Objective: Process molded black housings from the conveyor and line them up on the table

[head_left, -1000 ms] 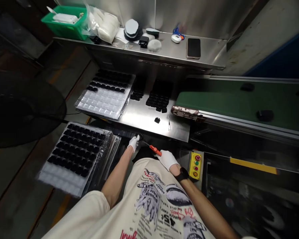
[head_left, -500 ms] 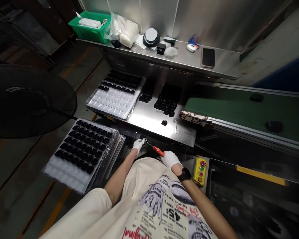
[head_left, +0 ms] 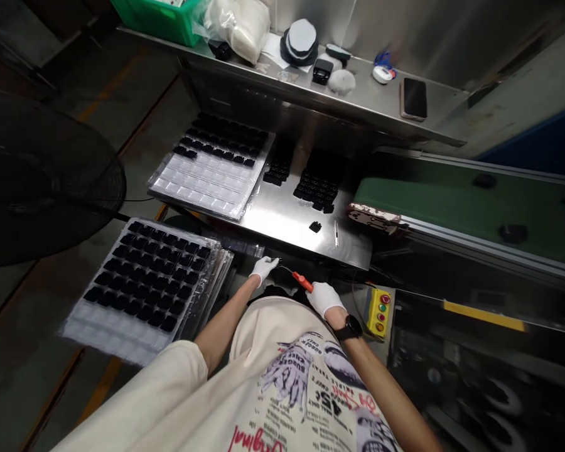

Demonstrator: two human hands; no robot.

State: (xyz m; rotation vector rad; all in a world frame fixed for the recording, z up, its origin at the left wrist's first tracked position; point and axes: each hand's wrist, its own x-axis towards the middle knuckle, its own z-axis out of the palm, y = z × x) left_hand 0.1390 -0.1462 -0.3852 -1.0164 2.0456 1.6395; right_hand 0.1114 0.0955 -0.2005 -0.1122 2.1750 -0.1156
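Note:
White-gloved, my left hand (head_left: 263,269) is closed on a small black plastic part (head_left: 279,260), mostly hidden by the fingers. My right hand (head_left: 324,297), also gloved, grips an orange-handled deburring tool (head_left: 302,282). Its thin, slightly curved metal shaft points at the black part; whether the tip touches it I cannot tell. Both hands are close together in front of my waist, just below the steel table's (head_left: 292,229) front edge. On that table lie a single black part (head_left: 315,226), a slim pen-like knife (head_left: 336,233) and a block of black parts (head_left: 316,188).
A clear tray (head_left: 202,188) partly filled with black parts lies on the table; another stacked tray (head_left: 108,326) stands left. On the right are a green conveyor (head_left: 428,201) and a yellow button box (head_left: 379,312). A fan (head_left: 47,182) stands far left. The shelf holds a phone (head_left: 413,98).
The camera view has tilted and shifted a little. My left hand has turned, so the black part shows less between its fingers. My right hand keeps its grip on the tool.

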